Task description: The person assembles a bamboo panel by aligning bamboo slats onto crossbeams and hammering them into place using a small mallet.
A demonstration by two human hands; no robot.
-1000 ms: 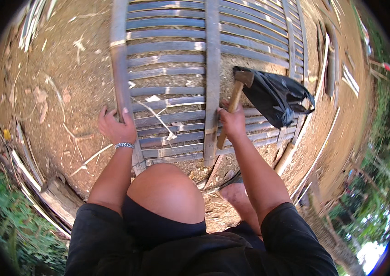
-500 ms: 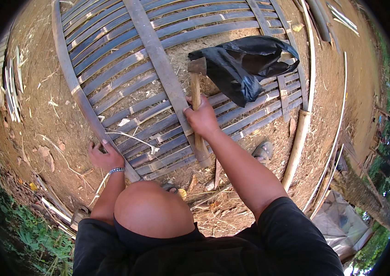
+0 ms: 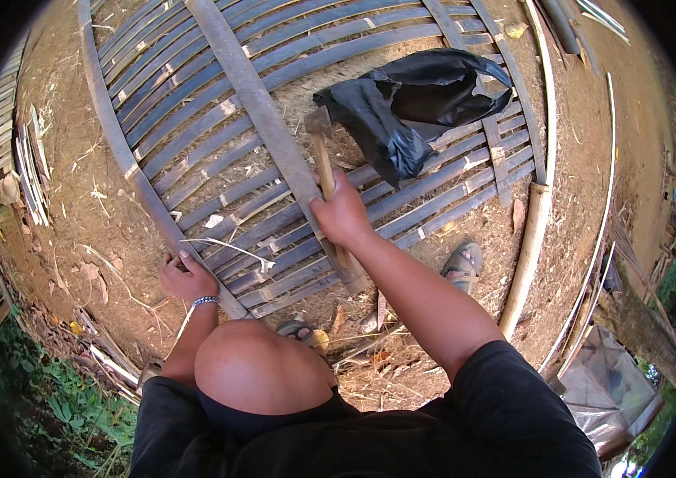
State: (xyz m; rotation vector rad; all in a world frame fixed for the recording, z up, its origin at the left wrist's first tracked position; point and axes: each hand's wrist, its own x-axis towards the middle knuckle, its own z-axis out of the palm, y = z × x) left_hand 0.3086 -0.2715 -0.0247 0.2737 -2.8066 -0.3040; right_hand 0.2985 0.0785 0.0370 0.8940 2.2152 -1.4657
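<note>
Right hand (image 3: 340, 213) grips the wooden-handled tool (image 3: 323, 161) below its head (image 3: 318, 122).

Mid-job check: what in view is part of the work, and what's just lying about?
Apparently in use:
wooden-handled tool, in the right hand
slatted frame, left hand at its edge

Apparently just lying about:
black bag, on the frame
pale pole
yellow leaf
</note>
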